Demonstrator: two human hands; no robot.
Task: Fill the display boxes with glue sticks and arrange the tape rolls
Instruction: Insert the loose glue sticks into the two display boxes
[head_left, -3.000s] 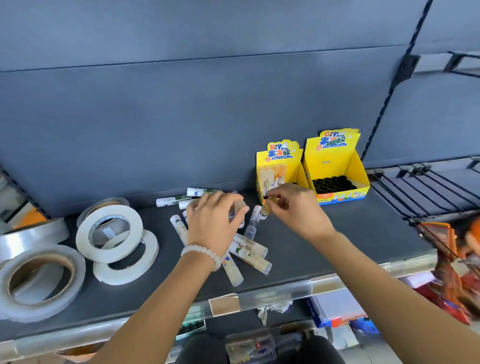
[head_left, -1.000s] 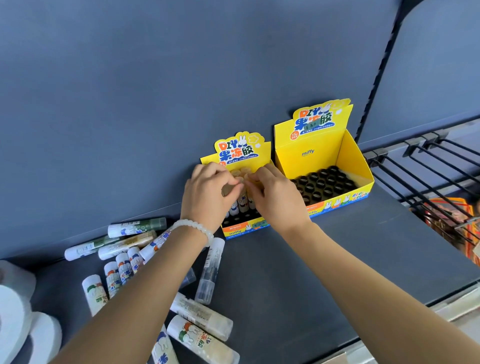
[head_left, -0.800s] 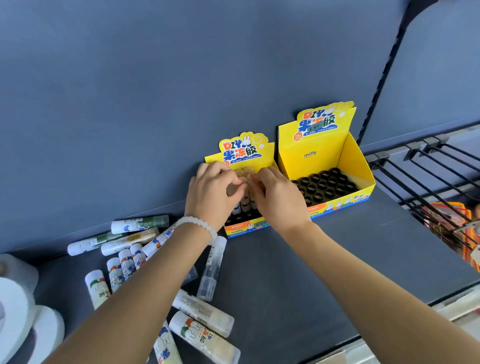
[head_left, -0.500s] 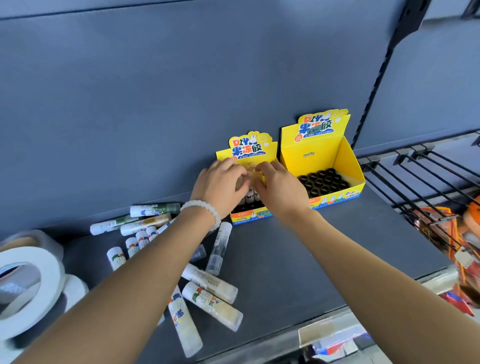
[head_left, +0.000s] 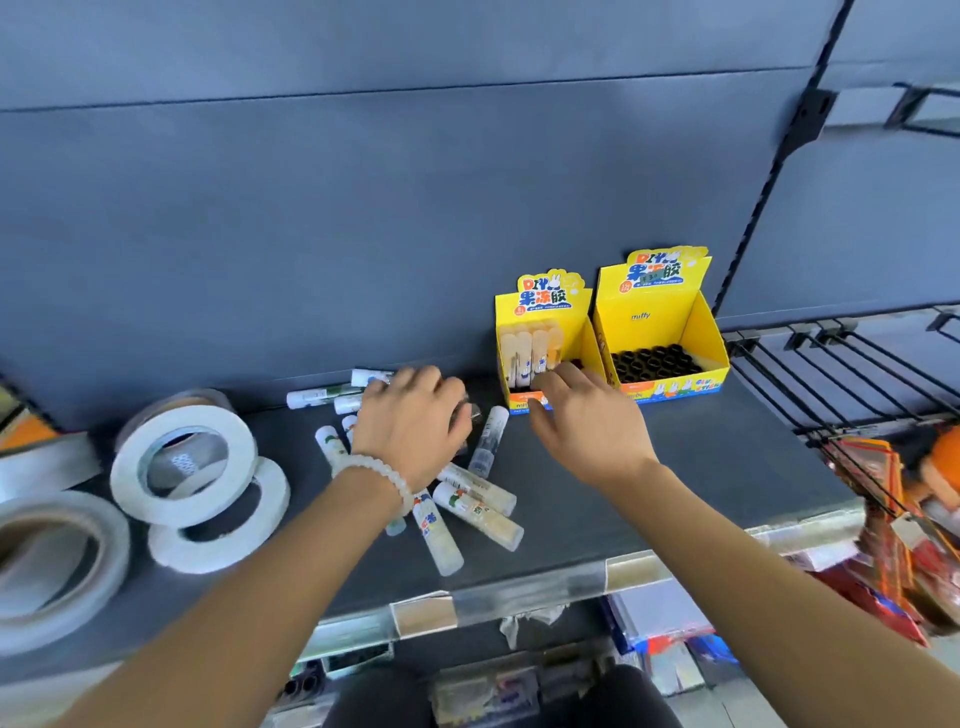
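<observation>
Two yellow display boxes stand at the back of the dark shelf. The left box (head_left: 540, 317) holds several glue sticks upright along its back wall. In the right box (head_left: 657, 312) only the black holder rings show. Loose glue sticks (head_left: 478, 512) lie scattered left of the boxes. My left hand (head_left: 410, 423) hovers low over this pile with its fingers bent down; blur hides whether it grips a stick. My right hand (head_left: 589, 421) is at the left box's front edge, fingers relaxed, holding nothing. White tape rolls (head_left: 184, 462) lie overlapping at the left.
A large clear tape roll (head_left: 52, 561) and a silvery roll (head_left: 41, 462) lie at the far left. Wire hooks (head_left: 841, 374) with hanging packets stick out at the right. The shelf's front edge (head_left: 519, 597) carries a price rail.
Both hands have left the glue sticks in the left box. My left hand has swung left and down onto the loose pile; my right hand has drawn back to the box's front.
</observation>
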